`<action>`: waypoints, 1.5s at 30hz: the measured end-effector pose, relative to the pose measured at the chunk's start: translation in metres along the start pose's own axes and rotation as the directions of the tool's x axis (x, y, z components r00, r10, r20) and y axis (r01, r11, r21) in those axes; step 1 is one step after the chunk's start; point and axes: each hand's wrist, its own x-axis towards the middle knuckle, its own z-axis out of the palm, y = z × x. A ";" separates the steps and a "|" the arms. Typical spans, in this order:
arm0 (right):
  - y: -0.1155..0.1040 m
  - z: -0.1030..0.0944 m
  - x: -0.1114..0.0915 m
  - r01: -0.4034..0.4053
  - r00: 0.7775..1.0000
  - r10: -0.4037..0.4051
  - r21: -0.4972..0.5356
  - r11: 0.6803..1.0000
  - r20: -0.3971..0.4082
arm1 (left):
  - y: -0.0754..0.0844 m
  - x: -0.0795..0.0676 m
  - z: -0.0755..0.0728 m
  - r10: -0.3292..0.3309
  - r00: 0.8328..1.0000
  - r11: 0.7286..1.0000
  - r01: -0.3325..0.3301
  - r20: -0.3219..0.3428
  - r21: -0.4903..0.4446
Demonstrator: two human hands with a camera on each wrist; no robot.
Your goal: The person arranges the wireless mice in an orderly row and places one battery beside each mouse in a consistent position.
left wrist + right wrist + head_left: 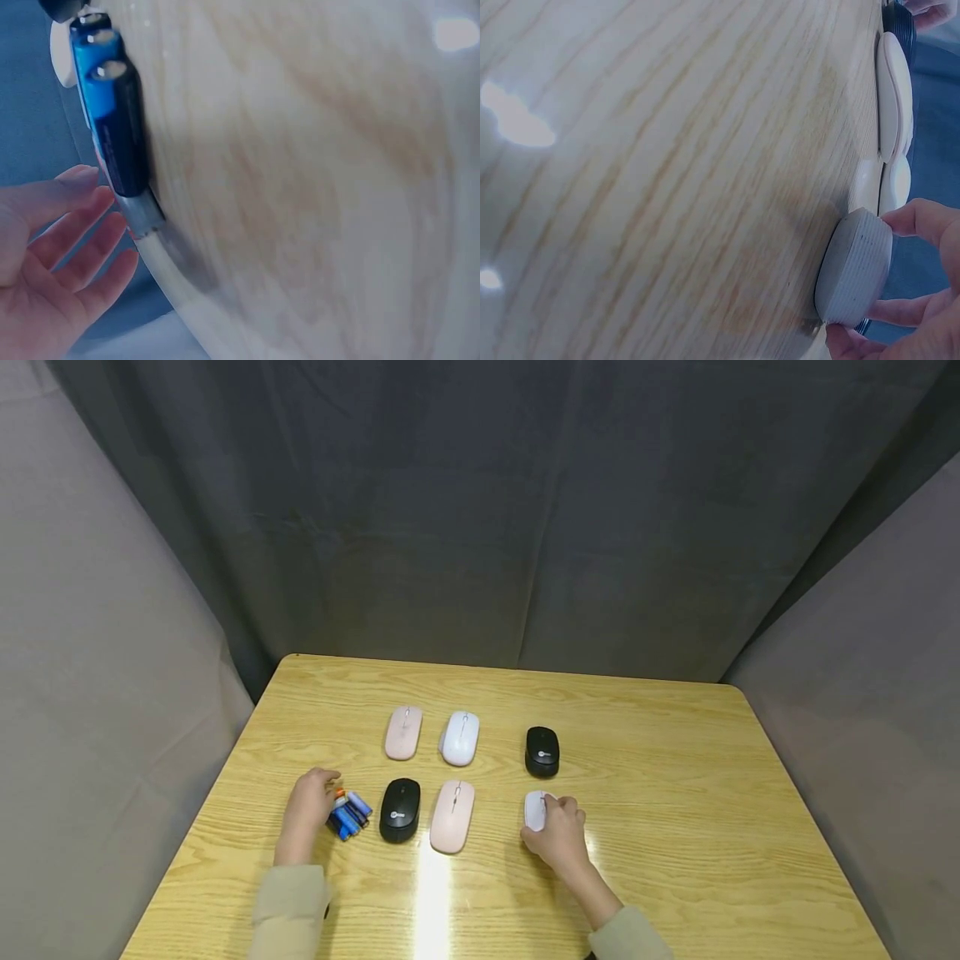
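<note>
My right hand (562,839) grips a small white computer mouse (535,812) at the front right of the group. In the right wrist view the thumb and fingers hold the ribbed sides of this mouse (855,270), which is on the wooden table or close over it. Over on the left, my left hand (303,806) is beside a bunch of blue batteries (352,818). Its fingers are loosely bent and spread, and the fingertips come right up to the batteries (124,146) in the left wrist view, with nothing pinched between them.
Between my hands lie a black mouse (400,810) and a pink mouse (452,817). Farther back are another pink mouse (403,732), a white mouse (461,738) and a black mouse (542,752). Dark curtains (450,527) hang behind the wooden table (675,793).
</note>
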 end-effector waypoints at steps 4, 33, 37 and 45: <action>0.000 0.000 0.000 0.004 1.000 -0.004 0.003 1.000 -0.001 | -0.003 0.000 0.000 -0.039 0.998 0.999 0.040 0.044 -0.014; 0.000 -0.001 -0.001 0.019 1.000 -0.019 0.004 1.000 -0.002 | -0.009 0.003 0.005 -0.007 1.000 0.999 0.006 0.029 0.039; -0.001 -0.001 -0.001 0.021 1.000 -0.021 0.000 1.000 -0.004 | -0.004 0.008 0.004 0.008 1.000 1.000 -0.009 0.011 0.009; 0.000 -0.002 -0.001 0.015 1.000 -0.015 0.007 1.000 0.006 | 0.020 0.035 0.004 -0.038 0.999 0.978 0.044 0.036 -0.201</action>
